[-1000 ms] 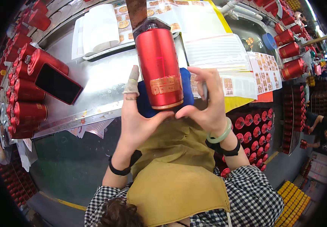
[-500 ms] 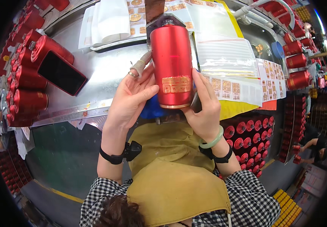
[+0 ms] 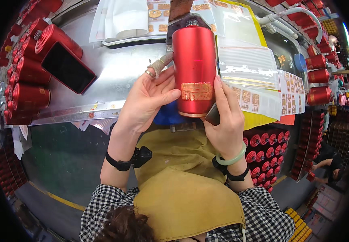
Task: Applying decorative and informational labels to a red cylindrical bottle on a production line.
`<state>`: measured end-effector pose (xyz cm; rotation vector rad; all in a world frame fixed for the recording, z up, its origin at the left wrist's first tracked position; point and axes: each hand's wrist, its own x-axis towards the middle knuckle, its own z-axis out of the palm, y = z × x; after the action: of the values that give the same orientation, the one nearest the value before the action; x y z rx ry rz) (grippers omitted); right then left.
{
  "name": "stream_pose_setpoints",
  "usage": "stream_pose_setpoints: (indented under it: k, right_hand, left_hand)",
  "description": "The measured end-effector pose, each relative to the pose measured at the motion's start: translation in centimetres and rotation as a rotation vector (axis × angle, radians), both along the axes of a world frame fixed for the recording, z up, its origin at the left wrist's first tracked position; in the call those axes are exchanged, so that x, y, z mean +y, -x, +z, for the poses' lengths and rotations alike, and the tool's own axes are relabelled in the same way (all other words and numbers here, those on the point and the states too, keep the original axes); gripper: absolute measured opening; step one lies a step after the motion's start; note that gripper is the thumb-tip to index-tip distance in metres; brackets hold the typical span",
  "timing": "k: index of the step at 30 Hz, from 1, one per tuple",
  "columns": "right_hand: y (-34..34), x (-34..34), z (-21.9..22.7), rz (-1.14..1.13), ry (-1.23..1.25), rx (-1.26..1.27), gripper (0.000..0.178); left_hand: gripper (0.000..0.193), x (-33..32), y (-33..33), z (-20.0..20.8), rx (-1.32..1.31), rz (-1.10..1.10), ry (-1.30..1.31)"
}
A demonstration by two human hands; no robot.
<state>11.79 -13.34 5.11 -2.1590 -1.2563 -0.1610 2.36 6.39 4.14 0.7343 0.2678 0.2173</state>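
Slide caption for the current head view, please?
A left hand and a right hand with a small dark piece flank a red bottle bearing a gold decal.

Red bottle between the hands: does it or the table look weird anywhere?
The red bottle shows no clear damage. A phone sits askew by other red bottles at left, odd among work things, and small flecks litter the metal table along its edge.
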Motion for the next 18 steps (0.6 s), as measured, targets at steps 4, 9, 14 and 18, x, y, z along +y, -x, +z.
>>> stream_pose_setpoints:
  k: [4, 9, 14, 18]
  right_hand:
    - [0.1, 0.0, 0.1, -0.013, 0.012, -0.038, 0.099]
    - [0.3, 0.1, 0.2, -0.013, -0.005, 0.025, 0.099]
    - [0.2, 0.3, 0.0, -0.03, -0.072, 0.072, 0.098]
    - [0.5, 0.6, 0.5, -0.04, -0.096, 0.096, 0.096]
  left_hand:
    - [0.087, -0.1, 0.0, 0.1, 0.01, 0.012, 0.0]
    - [0.087, -0.3, 0.2, 0.0, 0.036, 0.041, -0.027]
    - [0.087, -1.4, 0.7, 0.3, 0.139, 0.135, -0.2]
    - [0.08, -2.5, 1.5, 0.8, 0.178, 0.252, -0.455]
